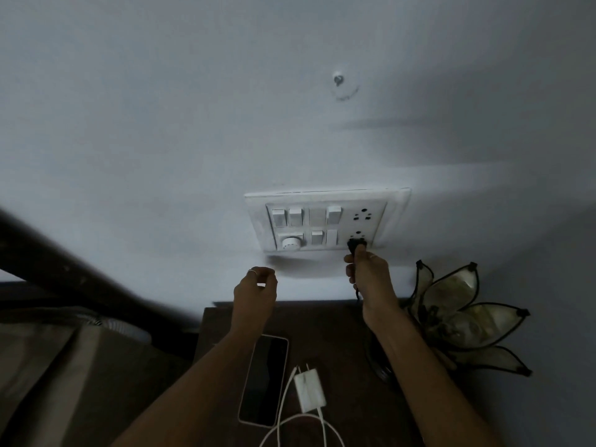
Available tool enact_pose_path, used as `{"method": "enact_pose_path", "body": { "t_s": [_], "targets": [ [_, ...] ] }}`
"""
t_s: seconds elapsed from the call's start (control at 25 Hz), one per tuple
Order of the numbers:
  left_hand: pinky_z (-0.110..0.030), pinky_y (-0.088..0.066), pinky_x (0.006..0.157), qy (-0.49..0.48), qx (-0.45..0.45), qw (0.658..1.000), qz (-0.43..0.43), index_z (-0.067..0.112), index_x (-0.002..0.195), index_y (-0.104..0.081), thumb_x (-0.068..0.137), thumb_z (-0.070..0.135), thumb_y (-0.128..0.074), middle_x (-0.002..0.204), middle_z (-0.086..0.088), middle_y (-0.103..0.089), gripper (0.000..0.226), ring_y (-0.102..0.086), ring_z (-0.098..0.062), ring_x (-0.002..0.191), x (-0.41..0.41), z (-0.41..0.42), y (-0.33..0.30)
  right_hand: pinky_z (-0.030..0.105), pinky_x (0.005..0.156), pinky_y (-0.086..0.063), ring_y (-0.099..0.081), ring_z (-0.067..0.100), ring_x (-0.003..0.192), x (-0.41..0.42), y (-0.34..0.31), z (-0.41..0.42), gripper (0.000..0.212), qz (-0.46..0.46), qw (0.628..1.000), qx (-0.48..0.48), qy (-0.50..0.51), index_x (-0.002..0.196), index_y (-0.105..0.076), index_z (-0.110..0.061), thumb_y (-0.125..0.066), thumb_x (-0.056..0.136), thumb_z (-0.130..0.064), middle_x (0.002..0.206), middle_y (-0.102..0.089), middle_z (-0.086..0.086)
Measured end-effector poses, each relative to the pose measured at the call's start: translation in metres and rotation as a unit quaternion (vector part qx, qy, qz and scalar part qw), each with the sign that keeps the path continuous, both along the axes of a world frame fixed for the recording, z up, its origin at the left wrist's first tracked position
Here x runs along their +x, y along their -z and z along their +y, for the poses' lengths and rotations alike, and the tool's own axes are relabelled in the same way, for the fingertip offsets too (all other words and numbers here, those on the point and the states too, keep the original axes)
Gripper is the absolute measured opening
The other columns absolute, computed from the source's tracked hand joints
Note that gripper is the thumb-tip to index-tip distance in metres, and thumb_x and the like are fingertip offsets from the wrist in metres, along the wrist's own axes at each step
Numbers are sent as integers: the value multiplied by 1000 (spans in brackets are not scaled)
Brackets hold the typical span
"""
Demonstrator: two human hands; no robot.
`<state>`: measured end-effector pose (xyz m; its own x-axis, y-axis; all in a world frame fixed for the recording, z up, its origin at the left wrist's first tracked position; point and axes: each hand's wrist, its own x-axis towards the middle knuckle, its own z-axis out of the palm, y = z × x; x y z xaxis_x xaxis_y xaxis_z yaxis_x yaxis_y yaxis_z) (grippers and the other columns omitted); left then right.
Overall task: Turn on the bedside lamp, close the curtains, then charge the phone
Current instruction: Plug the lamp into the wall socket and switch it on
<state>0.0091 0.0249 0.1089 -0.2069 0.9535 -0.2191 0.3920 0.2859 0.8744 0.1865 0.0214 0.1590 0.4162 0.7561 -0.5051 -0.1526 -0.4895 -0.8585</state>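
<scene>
My right hand (367,279) grips a black plug (356,244) pressed against the lower socket of the white switch panel (325,221) on the wall. Its black cord runs down behind my wrist. The petal-shaped bedside lamp (464,321) stands unlit at the right of the dark bedside table (342,330). My left hand (256,288) hovers below the panel with its fingers curled and nothing in it. The phone (264,379) lies face up on the table, its screen dark. A white charger (309,391) with its white cable (290,424) lies beside the phone.
A bed with a dark wooden headboard (64,269) and beige bedding (48,366) fills the left. The panel holds several switches, a round dial (290,244) and an upper socket (362,215). A small hook (338,79) sticks out of the wall above.
</scene>
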Motion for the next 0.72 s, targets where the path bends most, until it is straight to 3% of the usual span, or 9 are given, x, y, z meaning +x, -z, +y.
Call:
{"method": "enact_pose_path", "body": {
  "t_s": [0.4,0.52,0.6,0.72],
  "targets": [
    [-31,-51,79,16,-25,999,16,11,106,-61,91,17,-51,105,-11,-67,19,-65,-24,92,-9,8,8,20,47,-33,-40,10,54,-7,9,16,35,15,997,-3,74,67,-52,-16,-41,98,-29,62,-46,0],
    [-20,-48,70,38,-19,998,51,13,106,-61,91,15,-51,103,-7,-67,18,-65,-17,88,-15,7,10,13,29,-29,-37,11,46,0,9,28,39,6,997,-49,54,61,-50,-13,-42,97,-25,57,-43,2],
    [-15,-44,62,44,-20,997,59,15,104,-62,91,15,-51,100,-5,-67,17,-64,-12,80,-13,2,9,12,25,-24,-36,9,40,5,6,31,40,22,997,-64,45,58,-48,-10,-44,97,-22,55,-42,2],
    [-19,-47,63,39,-11,998,41,15,101,-62,89,14,-52,100,-7,-68,16,-66,-18,80,-6,-3,3,13,23,-23,-33,12,46,6,1,33,37,62,994,-68,61,58,-49,-9,-49,94,-17,57,-44,3]
  ]
}}
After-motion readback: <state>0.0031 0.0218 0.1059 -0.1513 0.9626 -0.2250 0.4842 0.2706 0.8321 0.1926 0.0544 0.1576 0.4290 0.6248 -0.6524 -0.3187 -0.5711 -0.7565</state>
